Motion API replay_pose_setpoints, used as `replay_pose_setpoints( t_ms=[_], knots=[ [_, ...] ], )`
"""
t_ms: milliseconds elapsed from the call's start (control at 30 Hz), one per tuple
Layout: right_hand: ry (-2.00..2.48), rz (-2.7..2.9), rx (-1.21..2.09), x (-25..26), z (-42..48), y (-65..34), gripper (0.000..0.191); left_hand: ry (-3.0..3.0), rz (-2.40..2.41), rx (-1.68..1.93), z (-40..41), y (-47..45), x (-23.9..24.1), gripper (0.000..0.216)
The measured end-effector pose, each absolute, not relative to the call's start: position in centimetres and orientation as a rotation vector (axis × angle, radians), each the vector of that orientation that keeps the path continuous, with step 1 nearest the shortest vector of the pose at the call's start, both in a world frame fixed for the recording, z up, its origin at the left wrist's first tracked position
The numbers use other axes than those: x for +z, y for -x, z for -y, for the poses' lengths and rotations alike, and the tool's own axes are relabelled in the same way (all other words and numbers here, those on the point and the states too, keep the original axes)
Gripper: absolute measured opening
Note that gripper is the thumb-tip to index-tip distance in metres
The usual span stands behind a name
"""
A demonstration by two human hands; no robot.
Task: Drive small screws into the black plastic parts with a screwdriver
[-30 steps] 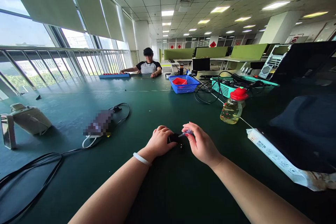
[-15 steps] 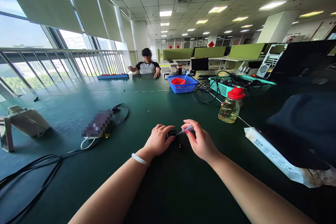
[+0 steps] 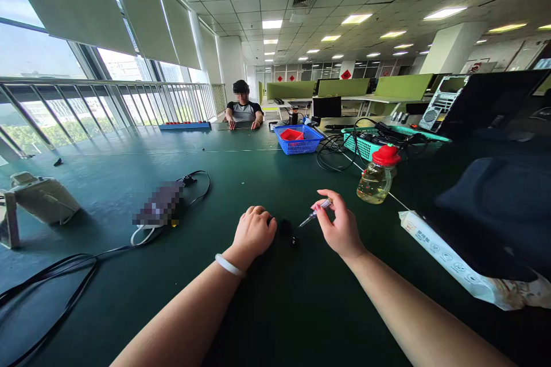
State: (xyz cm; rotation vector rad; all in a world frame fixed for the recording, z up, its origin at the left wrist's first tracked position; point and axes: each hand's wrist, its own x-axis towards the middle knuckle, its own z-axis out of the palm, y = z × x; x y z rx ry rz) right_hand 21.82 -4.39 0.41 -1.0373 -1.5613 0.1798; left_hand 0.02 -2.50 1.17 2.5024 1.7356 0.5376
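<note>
In my right hand (image 3: 341,229) is a small screwdriver (image 3: 316,214) with a clear handle. Thumb and fingers pinch the handle, and its shaft slopes down left, the tip just above the table. My left hand (image 3: 253,232) rests on the table with its fingers curled in; a bit of something dark shows by the fingertips, mostly hidden. Between the hands lies a small black piece (image 3: 284,227), hard to make out against the dark surface. Tiny shiny bits that look like screws (image 3: 294,241) lie just nearer to me, below the screwdriver tip.
A phone-like device (image 3: 160,203) with cables lies left of my hands. To the right stand a red-lidded bottle (image 3: 375,180) and a white packet (image 3: 447,258). Farther off are a blue basket (image 3: 301,146), a green basket (image 3: 365,146) and a seated person (image 3: 244,112).
The screwdriver has moved right, away from my left hand, its tip off the black piece. My left hand has drawn back slightly left and its fingers have curled in.
</note>
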Motion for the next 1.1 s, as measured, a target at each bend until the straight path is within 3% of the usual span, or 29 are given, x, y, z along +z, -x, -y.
replay_pose_setpoints(
  t_ms=[167,300,400,500,600,833,1100],
  knots=[
    [1.054,1.143,0.565,-0.8,2.7,-22.5,0.037,-2.591,-1.228,0.528,3.3,-0.5,0.8,0.058],
    [1.047,0.953,0.934,-1.6,1.8,-22.9,0.045,-2.609,-1.207,0.400,4.8,-1.5,1.0,0.071],
    [1.037,0.939,1.083,-2.0,1.6,-22.9,0.050,-2.657,-1.238,0.401,5.6,-2.3,1.1,0.060],
    [1.030,0.954,1.103,-2.0,1.6,-22.6,0.052,-2.694,-1.247,0.428,5.7,-2.7,1.1,0.033],
    [1.035,0.952,1.085,-1.8,1.7,-22.4,0.051,-2.697,-1.249,0.431,5.7,-2.8,1.2,0.023],
    [1.054,0.953,1.045,-1.7,1.8,-22.4,0.049,-2.680,-1.401,0.407,6.4,1.1,1.3,0.022],
    [1.099,1.002,1.016,-1.8,1.7,-22.2,0.050,-2.506,-1.893,0.364,7.0,16.8,0.9,0.033]
  ],
)
